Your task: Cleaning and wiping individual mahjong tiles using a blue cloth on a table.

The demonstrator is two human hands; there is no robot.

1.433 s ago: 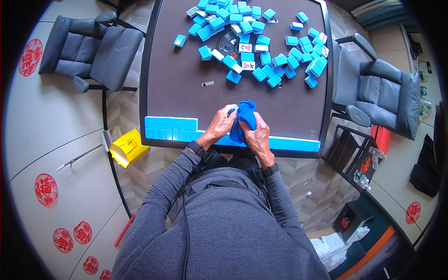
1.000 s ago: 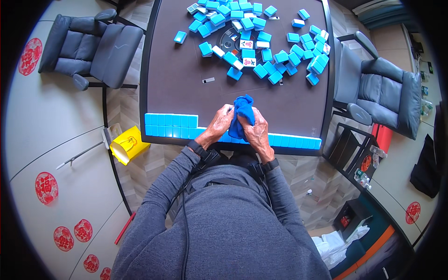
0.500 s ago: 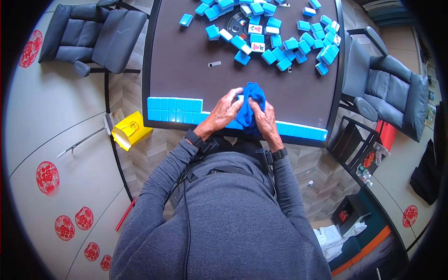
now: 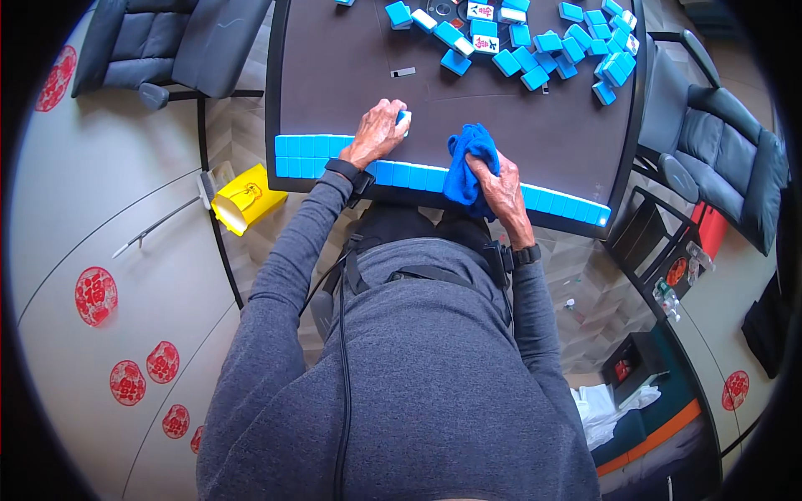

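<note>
My left hand (image 4: 378, 132) grips a blue-backed mahjong tile (image 4: 403, 123) just above the table, beyond the near row. In my right hand (image 4: 503, 185) is a bunched blue cloth (image 4: 469, 161), held above the same row. Along the near edge runs a row of blue-backed tiles (image 4: 409, 175); at its left end a second line of tiles (image 4: 302, 145) lies against it on the far side. Cloth and right hand hide part of the row's middle, and my left wrist covers where the second line stops.
Loose mahjong tiles (image 4: 547, 42), a few face up, lie scattered at the table's (image 4: 351, 83) far side. Reclining chairs stand left (image 4: 159, 50) and right (image 4: 710, 134). A yellow bin (image 4: 248, 199) is beside the table's left corner; a dark rack (image 4: 647, 234) is at the right.
My hands have parted. The left has moved left with the tile, away from the cloth, while the right keeps the cloth. The whole view has shifted, with the table higher in it.
</note>
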